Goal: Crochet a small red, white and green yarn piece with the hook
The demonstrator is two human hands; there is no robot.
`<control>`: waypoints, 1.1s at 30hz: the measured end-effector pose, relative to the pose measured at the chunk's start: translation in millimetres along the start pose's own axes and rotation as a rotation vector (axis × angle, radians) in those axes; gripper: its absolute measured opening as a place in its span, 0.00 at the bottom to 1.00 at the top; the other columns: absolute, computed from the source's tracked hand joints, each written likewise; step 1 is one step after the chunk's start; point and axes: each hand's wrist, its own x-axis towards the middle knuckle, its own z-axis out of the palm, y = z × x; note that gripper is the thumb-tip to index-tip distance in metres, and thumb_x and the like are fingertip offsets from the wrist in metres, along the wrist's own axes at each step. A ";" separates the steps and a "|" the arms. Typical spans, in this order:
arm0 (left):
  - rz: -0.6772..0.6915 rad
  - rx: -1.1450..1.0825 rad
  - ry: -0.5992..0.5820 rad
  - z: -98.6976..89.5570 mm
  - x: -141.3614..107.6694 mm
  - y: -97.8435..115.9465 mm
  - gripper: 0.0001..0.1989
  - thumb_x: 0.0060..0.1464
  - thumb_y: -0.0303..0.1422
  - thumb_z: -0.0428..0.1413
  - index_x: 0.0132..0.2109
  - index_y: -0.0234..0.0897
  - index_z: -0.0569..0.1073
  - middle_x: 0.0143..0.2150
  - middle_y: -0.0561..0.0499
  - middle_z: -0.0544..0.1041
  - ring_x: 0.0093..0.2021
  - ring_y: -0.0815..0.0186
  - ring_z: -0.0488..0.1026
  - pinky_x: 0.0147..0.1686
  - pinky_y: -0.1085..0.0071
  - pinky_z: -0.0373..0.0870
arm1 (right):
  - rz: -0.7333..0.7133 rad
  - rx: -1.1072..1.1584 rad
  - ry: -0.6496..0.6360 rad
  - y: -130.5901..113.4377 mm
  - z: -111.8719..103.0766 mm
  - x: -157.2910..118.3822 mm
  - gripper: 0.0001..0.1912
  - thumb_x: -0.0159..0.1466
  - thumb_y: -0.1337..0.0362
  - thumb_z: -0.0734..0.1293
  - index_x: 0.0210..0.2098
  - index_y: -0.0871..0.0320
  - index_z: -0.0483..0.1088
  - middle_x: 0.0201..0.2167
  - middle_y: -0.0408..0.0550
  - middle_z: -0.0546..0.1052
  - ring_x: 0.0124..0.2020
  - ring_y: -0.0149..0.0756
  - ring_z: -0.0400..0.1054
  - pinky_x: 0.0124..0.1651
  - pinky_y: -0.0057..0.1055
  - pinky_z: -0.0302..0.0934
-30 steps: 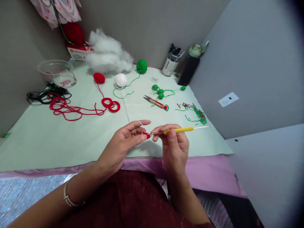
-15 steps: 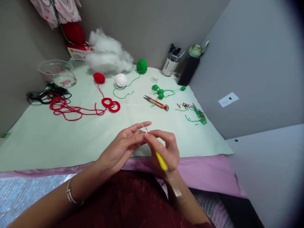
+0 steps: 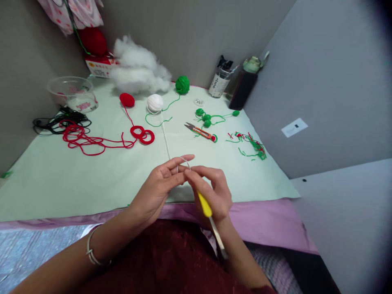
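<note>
My right hand (image 3: 212, 190) is closed around a crochet hook (image 3: 204, 205) with a yellow grip and a pale end slanting down toward my wrist. Its tip is hidden between the fingertips of both hands. White yarn (image 3: 165, 139) runs from a white yarn ball (image 3: 155, 103) over the fingers of my left hand (image 3: 162, 179) to the hook. My left thumb and a finger pinch at the hook's tip, while the index finger stretches out under the yarn. Whatever small piece lies in that pinch is hidden by the fingers.
Thread snips (image 3: 199, 131) lie ahead of my hands. Red yarn (image 3: 81, 139), red rings (image 3: 147, 136), black yarn (image 3: 61, 120) and a clear tub (image 3: 72, 90) are left. Stuffing (image 3: 137, 69) and a green yarn ball (image 3: 182, 85) stand behind. Green pieces (image 3: 207, 120), scraps (image 3: 255, 145) and a bottle (image 3: 245, 87) are right.
The white yarn from the ball to my left hand now shows as a taut line. The hook's pale end has swung slightly left and down. Both hands stay in nearly the same place.
</note>
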 end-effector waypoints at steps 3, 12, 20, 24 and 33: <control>-0.109 -0.105 -0.033 -3.3 2.8 1.9 0.17 0.54 0.32 0.70 0.52 0.37 0.85 0.40 0.49 0.81 0.40 0.67 0.74 0.49 0.69 0.69 | 0.090 0.107 0.056 4.1 -2.9 0.1 0.14 0.71 0.72 0.67 0.49 0.50 0.80 0.42 0.48 0.83 0.42 0.38 0.78 0.43 0.37 0.74; 0.077 0.105 -0.016 -1.9 -1.2 4.8 0.17 0.55 0.31 0.71 0.52 0.47 0.85 0.36 0.55 0.79 0.42 0.67 0.75 0.54 0.68 0.67 | 0.421 0.529 0.069 2.9 3.8 8.6 0.08 0.72 0.65 0.68 0.41 0.52 0.81 0.38 0.46 0.84 0.38 0.35 0.77 0.42 0.35 0.73; 0.010 0.127 -0.069 -3.7 -3.5 8.2 0.17 0.57 0.33 0.68 0.54 0.45 0.84 0.40 0.52 0.80 0.49 0.63 0.73 0.58 0.66 0.64 | 0.579 0.797 0.045 8.6 1.0 12.1 0.10 0.74 0.57 0.65 0.39 0.54 0.75 0.33 0.46 0.83 0.28 0.32 0.73 0.34 0.32 0.72; 0.038 0.174 -0.038 -4.4 -6.1 7.1 0.17 0.57 0.33 0.68 0.54 0.47 0.84 0.39 0.53 0.78 0.46 0.65 0.72 0.53 0.69 0.65 | 0.542 0.700 0.021 4.2 -2.9 11.1 0.12 0.76 0.59 0.61 0.40 0.54 0.73 0.33 0.46 0.83 0.28 0.33 0.76 0.35 0.33 0.74; -0.078 -0.077 -0.002 -2.9 -0.8 1.7 0.21 0.55 0.33 0.71 0.56 0.41 0.83 0.35 0.53 0.80 0.38 0.70 0.75 0.46 0.72 0.71 | 0.001 0.005 0.020 0.7 -0.6 -4.3 0.15 0.72 0.71 0.66 0.53 0.49 0.78 0.44 0.49 0.82 0.44 0.39 0.79 0.44 0.37 0.76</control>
